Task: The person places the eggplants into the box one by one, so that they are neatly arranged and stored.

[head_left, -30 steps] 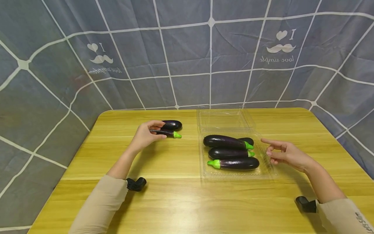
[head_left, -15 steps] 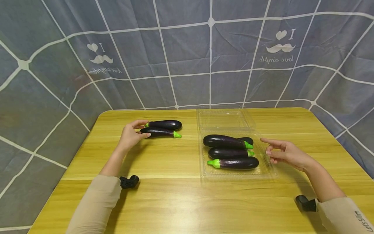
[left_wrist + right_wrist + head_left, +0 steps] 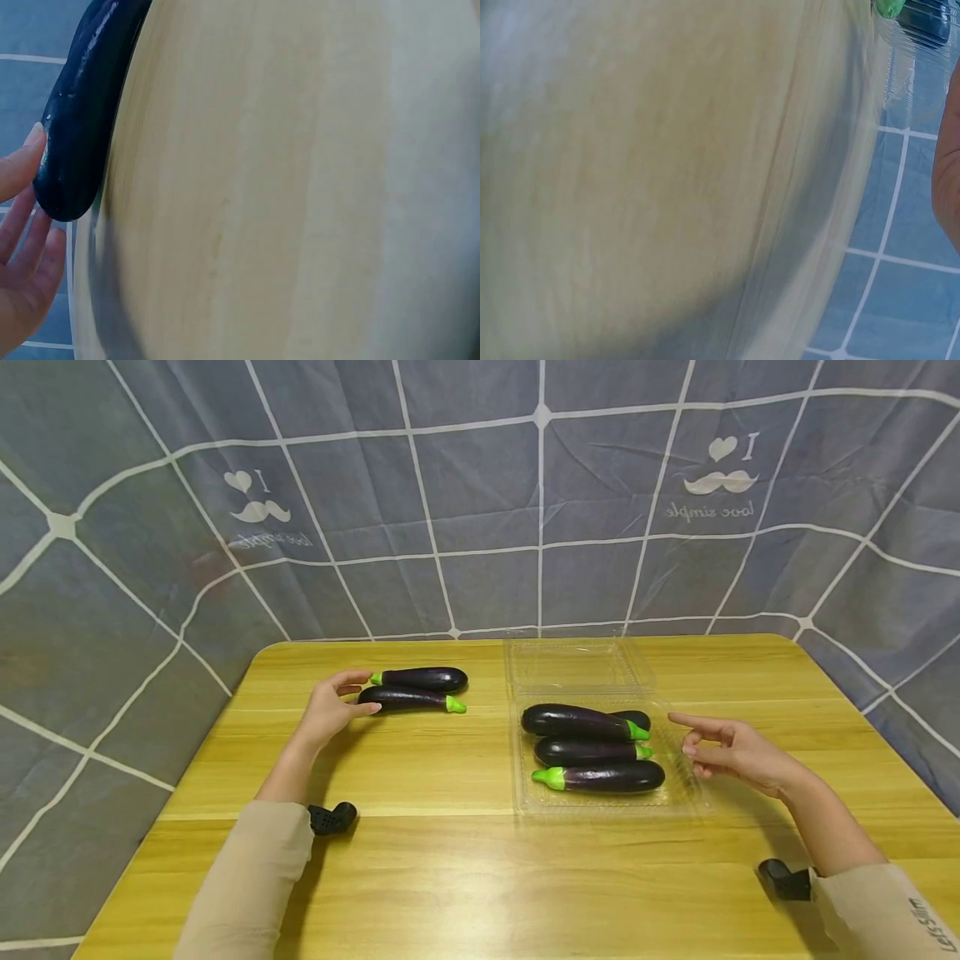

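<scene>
Left hand [image 3: 326,710] resting at blunt end of front eggplant [image 3: 405,697], thumb touching, fingers standing spread. Rear eggplant [image 3: 426,679] lying just beyond fingers. Steadier grip probably needing fingers nearer middle. Right hand [image 3: 750,762] holding nothing, index pointing toward clear box [image 3: 611,806], other fingers bending loosely.

Mirrored on the grey curtain [image 3: 480,485], twice: "I", a heart [image 3: 723,449], a moustache [image 3: 721,483] and "love simple", creased in the left copy. The right sleeve [image 3: 870,906] reads "LetsSlim", sideways.
</scene>
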A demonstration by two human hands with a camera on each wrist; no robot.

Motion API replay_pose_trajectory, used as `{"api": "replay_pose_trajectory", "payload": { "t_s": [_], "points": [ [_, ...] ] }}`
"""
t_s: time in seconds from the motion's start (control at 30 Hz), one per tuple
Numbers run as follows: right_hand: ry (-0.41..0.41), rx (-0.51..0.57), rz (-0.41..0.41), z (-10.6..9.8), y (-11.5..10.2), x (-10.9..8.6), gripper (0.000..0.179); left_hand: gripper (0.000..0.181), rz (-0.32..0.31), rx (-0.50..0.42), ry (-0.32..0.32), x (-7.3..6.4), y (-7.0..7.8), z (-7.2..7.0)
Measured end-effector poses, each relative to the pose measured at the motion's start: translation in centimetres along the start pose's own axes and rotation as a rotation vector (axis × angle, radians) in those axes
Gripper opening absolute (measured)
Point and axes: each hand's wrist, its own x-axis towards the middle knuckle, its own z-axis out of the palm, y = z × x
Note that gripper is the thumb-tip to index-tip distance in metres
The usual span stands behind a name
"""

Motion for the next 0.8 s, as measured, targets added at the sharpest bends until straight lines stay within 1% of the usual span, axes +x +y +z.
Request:
{"api": "replay_pose_trajectory", "payload": {
  "t_s": [0.3,0.43,0.47,0.53,0.63,0.67,0.7,0.77,0.8],
  "points": [
    [0.0,-0.029,0.001,-0.1,-0.2,0.0,0.053,0.061,-0.013,0.013,-0.03,0.5,-0.7,0.1],
    [-0.001,-0.026,-0.003,0.0,-0.2,0.0,0.053,0.061,-0.038,0.034,-0.039,0.5,-1.0,0.1],
    [-0.001,-0.027,-0.003,-0.1,-0.2,0.0,0.053,0.06,-0.049,0.03,-0.045,0.3,-0.6,0.0],
    [-0.001,-0.027,-0.005,-0.1,-0.2,0.0,0.053,0.06,-0.066,0.024,-0.054,0.2,-0.5,0.0],
    [0.0,-0.024,-0.005,-0.1,-0.2,0.0,0.053,0.061,-0.065,0.015,-0.067,0.1,-0.6,-0.1],
    [0.0,-0.022,-0.004,-0.1,-0.2,0.0,0.053,0.06,-0.056,0.003,-0.063,0.0,-0.7,-0.1],
    [0.0,-0.02,-0.003,-0.1,-0.2,0.0,0.052,0.061,-0.052,0.003,-0.06,0.2,-1.2,-0.1],
    [-0.001,-0.019,-0.002,-0.1,-0.2,-0.1,0.052,0.062,-0.046,0.002,-0.057,0.2,-1.4,-0.2],
    [-0.001,-0.019,-0.001,-0.1,-0.2,-0.1,0.052,0.061,-0.057,-0.001,-0.054,0.2,-1.5,-0.1]
  ]
}}
